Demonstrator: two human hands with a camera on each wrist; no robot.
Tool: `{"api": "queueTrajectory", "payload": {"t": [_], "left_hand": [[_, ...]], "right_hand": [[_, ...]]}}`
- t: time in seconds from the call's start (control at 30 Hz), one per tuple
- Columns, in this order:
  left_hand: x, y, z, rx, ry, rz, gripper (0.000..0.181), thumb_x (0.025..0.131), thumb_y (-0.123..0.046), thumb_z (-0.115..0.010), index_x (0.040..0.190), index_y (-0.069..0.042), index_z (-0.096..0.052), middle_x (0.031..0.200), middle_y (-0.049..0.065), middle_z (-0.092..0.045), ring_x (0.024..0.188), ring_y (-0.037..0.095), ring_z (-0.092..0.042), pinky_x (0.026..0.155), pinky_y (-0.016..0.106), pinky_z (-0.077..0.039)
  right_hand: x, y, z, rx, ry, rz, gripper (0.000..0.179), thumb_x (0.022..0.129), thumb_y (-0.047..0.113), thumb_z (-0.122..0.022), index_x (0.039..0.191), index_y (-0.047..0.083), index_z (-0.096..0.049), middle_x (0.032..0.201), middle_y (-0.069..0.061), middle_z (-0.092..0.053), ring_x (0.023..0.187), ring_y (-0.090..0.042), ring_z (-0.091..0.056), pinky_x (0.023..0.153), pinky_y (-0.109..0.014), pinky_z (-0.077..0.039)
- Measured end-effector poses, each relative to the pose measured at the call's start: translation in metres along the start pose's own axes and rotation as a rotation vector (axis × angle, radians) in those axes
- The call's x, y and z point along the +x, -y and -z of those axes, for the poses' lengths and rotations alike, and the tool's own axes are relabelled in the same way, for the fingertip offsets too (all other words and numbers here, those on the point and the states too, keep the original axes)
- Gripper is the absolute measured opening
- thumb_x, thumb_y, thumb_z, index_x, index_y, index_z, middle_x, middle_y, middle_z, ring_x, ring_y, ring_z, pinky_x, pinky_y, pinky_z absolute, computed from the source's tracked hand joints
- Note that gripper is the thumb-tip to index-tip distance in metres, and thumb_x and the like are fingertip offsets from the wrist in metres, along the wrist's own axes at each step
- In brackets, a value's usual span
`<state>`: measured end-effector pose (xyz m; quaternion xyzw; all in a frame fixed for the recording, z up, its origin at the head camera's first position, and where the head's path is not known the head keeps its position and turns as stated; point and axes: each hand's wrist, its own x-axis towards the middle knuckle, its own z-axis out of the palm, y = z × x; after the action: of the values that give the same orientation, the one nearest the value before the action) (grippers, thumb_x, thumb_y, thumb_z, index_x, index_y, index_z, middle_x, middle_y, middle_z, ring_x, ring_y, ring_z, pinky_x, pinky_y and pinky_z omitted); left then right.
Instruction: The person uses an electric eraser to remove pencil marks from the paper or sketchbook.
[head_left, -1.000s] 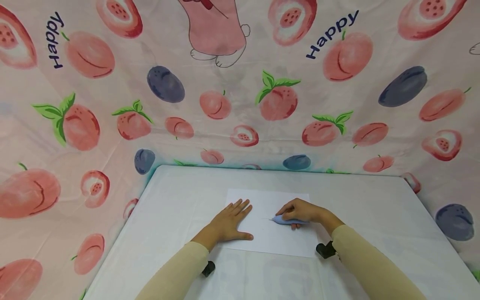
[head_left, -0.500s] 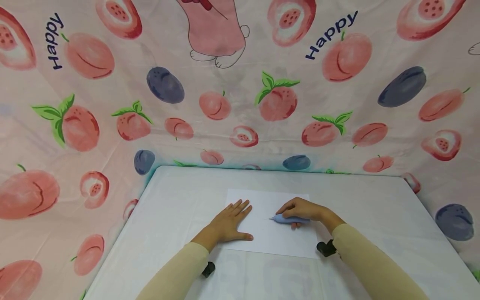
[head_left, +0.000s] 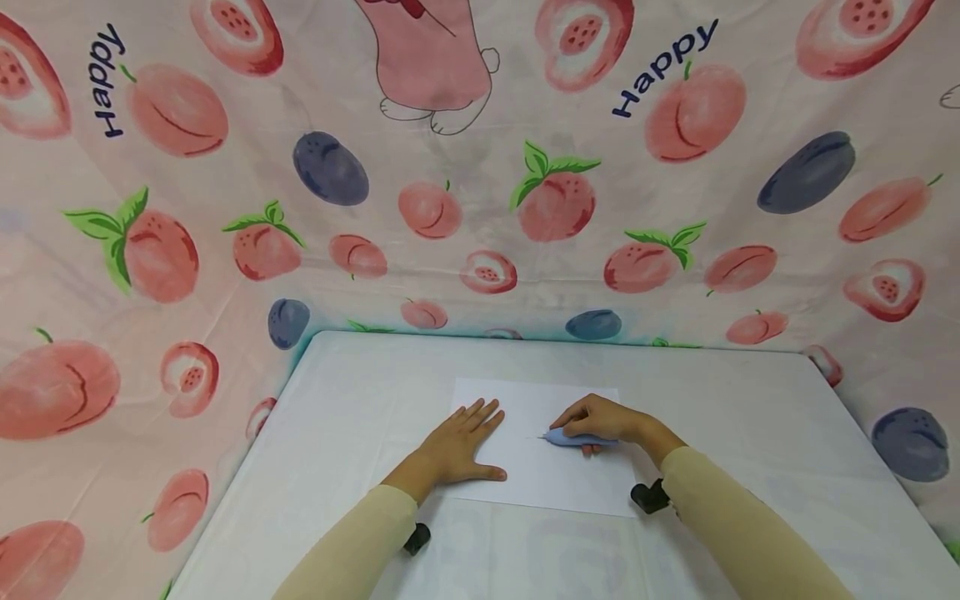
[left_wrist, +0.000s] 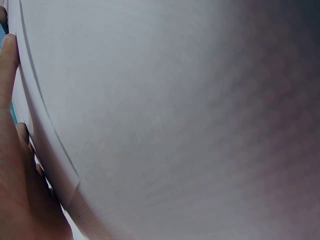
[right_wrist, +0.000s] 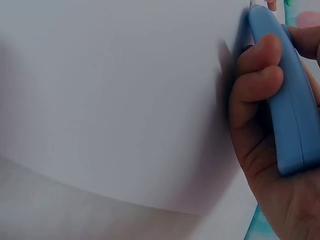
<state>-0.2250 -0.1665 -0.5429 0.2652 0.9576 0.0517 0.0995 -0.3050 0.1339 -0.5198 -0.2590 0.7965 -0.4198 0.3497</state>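
Note:
A sheet of white paper (head_left: 525, 483) lies flat on the white-covered table. My left hand (head_left: 453, 446) rests on its left part, fingers and thumb spread. In the left wrist view, part of the left hand (left_wrist: 20, 185) shows at the edge beside the paper. My right hand (head_left: 603, 421) grips a chunky blue tool (head_left: 581, 438) with a thin pale tip pointing left, close over the middle of the sheet. A faint short line shows at the tip. In the right wrist view, curled fingers (right_wrist: 257, 75) wrap the blue tool (right_wrist: 290, 110), and the thumb lies against its far side.
The white table (head_left: 360, 375) meets a cloth backdrop (head_left: 480, 167) printed with peaches and a rabbit figure. A dark wrist device (head_left: 649, 497) sits under the right cuff, and another dark device (head_left: 417, 538) under the left. The paper's near edge lies between the forearms.

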Motion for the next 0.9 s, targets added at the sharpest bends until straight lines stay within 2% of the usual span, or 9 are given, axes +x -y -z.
{"api": "queueTrajectory", "payload": {"t": [0.3, 0.6, 0.9], "left_hand": [[0.0, 0.001, 0.0, 0.01, -0.003, -0.003, 0.101, 0.085, -0.078, -0.048, 0.159, -0.019, -0.015, 0.167, -0.001, -0.008, 0.153, 0.02, -0.006, 0.124, 0.041, -0.014], [-0.001, 0.0, 0.003, 0.009, 0.0, -0.008, 0.1, 0.085, -0.077, -0.048, 0.159, -0.018, -0.016, 0.167, 0.0, -0.008, 0.153, 0.021, -0.007, 0.124, 0.041, -0.014], [0.0, 0.0, 0.002, 0.015, 0.001, -0.01, 0.1, 0.085, -0.077, -0.048, 0.159, -0.018, -0.015, 0.167, 0.0, -0.008, 0.153, 0.021, -0.007, 0.124, 0.041, -0.014]], "right_hand": [[0.003, -0.004, 0.0, 0.006, 0.006, -0.005, 0.028, 0.095, 0.015, -0.062, 0.119, 0.006, -0.072, 0.092, -0.005, -0.07, 0.05, -0.01, -0.054, 0.051, -0.022, -0.047], [0.003, -0.01, 0.001, -0.001, -0.006, 0.003, 0.028, 0.095, 0.017, -0.063, 0.12, 0.007, -0.071, 0.074, -0.005, -0.066, 0.049, -0.012, -0.053, 0.051, -0.023, -0.048], [0.003, -0.009, 0.0, 0.007, 0.0, 0.017, 0.028, 0.095, 0.016, -0.063, 0.12, 0.005, -0.071, 0.077, -0.006, -0.066, 0.05, -0.012, -0.054, 0.052, -0.023, -0.049]]}}
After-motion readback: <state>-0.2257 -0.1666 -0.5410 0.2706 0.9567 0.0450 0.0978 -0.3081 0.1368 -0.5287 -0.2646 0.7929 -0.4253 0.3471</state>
